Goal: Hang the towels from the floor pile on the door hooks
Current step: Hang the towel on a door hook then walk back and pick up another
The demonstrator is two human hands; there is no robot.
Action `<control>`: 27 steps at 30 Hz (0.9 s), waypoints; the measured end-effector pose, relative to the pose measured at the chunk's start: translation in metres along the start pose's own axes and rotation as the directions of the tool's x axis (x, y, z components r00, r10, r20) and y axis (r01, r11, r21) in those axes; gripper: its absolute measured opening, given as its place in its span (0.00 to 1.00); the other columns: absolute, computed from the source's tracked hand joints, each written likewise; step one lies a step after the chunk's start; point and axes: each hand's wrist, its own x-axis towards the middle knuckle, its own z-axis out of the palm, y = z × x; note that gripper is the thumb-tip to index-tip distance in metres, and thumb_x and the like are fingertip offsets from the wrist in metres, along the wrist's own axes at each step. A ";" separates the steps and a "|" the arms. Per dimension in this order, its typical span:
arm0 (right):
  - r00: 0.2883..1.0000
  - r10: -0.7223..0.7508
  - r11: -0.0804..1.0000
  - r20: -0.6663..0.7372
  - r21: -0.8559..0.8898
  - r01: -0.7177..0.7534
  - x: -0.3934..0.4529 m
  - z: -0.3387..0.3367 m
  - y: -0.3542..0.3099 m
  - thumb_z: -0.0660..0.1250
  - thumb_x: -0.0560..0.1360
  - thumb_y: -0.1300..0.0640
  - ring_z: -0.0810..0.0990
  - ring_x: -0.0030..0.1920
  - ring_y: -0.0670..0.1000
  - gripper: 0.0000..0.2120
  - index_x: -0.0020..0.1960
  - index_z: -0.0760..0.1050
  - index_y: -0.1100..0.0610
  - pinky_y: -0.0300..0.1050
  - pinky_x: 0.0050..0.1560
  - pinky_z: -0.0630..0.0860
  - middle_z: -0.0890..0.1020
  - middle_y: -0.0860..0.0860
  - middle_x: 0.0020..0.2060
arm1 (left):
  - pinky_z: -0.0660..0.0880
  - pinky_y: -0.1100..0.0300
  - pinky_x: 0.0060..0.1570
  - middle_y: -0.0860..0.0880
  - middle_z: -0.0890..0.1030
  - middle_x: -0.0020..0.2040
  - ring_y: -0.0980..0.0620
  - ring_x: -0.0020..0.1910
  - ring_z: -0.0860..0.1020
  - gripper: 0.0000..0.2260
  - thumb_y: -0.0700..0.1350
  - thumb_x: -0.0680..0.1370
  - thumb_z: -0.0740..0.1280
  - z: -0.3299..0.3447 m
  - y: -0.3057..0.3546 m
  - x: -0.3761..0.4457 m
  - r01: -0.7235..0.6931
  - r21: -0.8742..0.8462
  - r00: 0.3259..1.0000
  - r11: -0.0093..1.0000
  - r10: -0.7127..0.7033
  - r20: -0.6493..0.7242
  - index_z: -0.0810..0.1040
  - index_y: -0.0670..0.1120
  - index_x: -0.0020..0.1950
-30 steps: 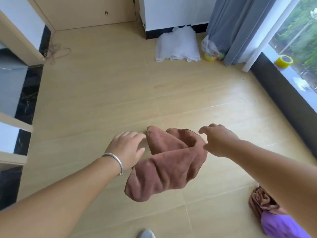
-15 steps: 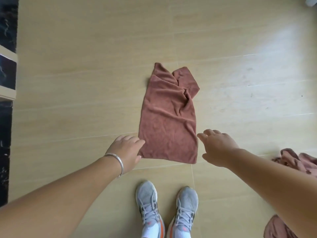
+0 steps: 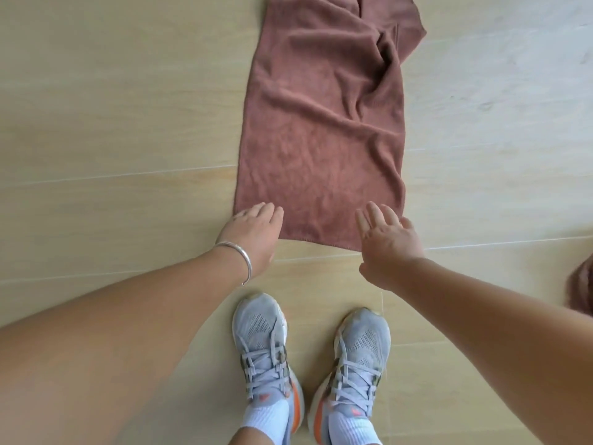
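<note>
A brown towel lies spread flat on the wooden floor, wrinkled at its far right end. My left hand is over the towel's near left corner with its fingers straight. My right hand is over the near right corner, fingers spread and straight. Neither hand grips the cloth. The door hooks are out of view.
My two grey and orange shoes stand just behind the towel's near edge. A bit of another brown towel shows at the right edge of the view. Bare wooden floor lies to the left and right.
The towel dropped from the air and now lies flat on the floor. The view tilted down and came closer, and both hands reached down to the towel's near corners.
</note>
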 end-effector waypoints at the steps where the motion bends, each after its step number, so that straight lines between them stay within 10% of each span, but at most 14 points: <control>1: 1.000 0.005 1.000 0.011 -0.015 -0.005 0.010 0.013 -0.001 0.64 0.74 0.46 0.47 0.76 0.58 0.45 0.78 0.38 0.57 0.54 0.72 0.58 0.45 0.56 0.77 | 0.55 0.55 0.73 0.45 0.56 0.77 0.47 0.76 0.55 0.34 0.46 0.76 0.63 0.011 -0.001 0.010 0.000 -0.006 1.000 1.000 0.000 0.016 0.51 0.42 0.78; 10: 0.987 0.014 1.000 -0.161 -0.007 -0.016 0.035 0.072 0.000 0.52 0.79 0.59 0.52 0.74 0.63 0.31 0.78 0.41 0.59 0.51 0.64 0.70 0.48 0.60 0.76 | 0.77 0.46 0.42 0.42 0.77 0.54 0.40 0.48 0.76 0.20 0.35 0.71 0.53 0.056 -0.014 0.037 -0.065 0.058 0.921 0.996 0.082 -0.380 0.77 0.42 0.58; 18: 0.991 -0.005 1.000 -0.132 0.003 0.006 -0.008 0.017 0.022 0.56 0.75 0.63 0.81 0.46 0.51 0.12 0.53 0.72 0.51 0.45 0.41 0.62 0.81 0.46 0.45 | 0.68 0.53 0.47 0.50 0.78 0.53 0.46 0.54 0.76 0.19 0.34 0.72 0.58 0.022 -0.013 -0.011 0.088 0.077 0.995 0.993 -0.085 -0.047 0.66 0.50 0.60; 27: 0.996 0.036 0.997 0.083 0.064 -0.041 -0.113 -0.080 0.049 0.57 0.75 0.64 0.80 0.53 0.54 0.16 0.58 0.73 0.50 0.46 0.46 0.67 0.81 0.49 0.51 | 0.70 0.55 0.42 0.53 0.77 0.54 0.48 0.47 0.77 0.15 0.56 0.79 0.60 -0.086 -0.008 -0.113 -0.112 -0.202 0.985 0.973 0.137 0.109 0.64 0.54 0.63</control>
